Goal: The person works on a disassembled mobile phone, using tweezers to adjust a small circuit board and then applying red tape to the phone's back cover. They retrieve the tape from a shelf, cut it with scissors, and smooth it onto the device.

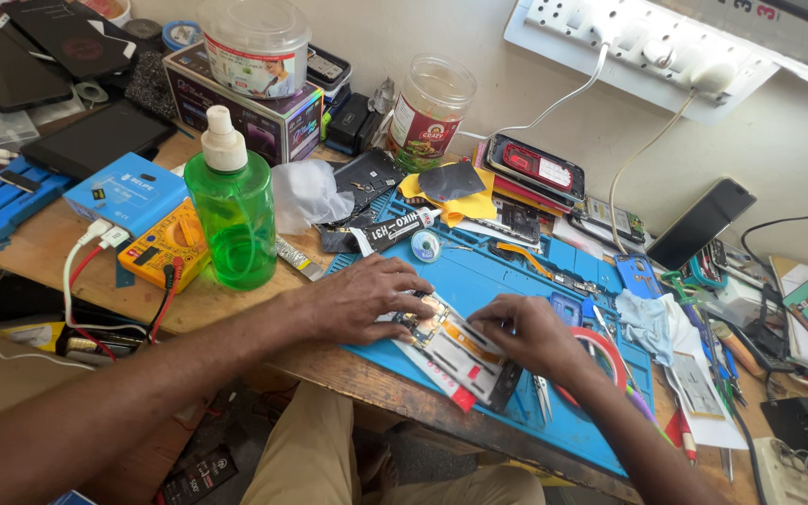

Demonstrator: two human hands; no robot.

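Observation:
An opened phone (451, 348) with its back off lies on a blue work mat (516, 271), showing a circuit board and an orange and white inner panel. My left hand (362, 297) rests flat on the phone's upper end, fingers spread and pressing it down. My right hand (526, 332) sits at the phone's right edge with fingertips pinched together on its inside; whether a small part is between them I cannot tell. A red ring of tape (607, 353) lies just right of my right hand.
A green pump bottle (233, 201), a yellow multimeter (165, 245) with red and black leads, and a blue box (128, 192) stand left of the mat. A black glue tube (390, 229), tweezers (542, 397), a cloth (647, 318), jars and spare phones crowd the back.

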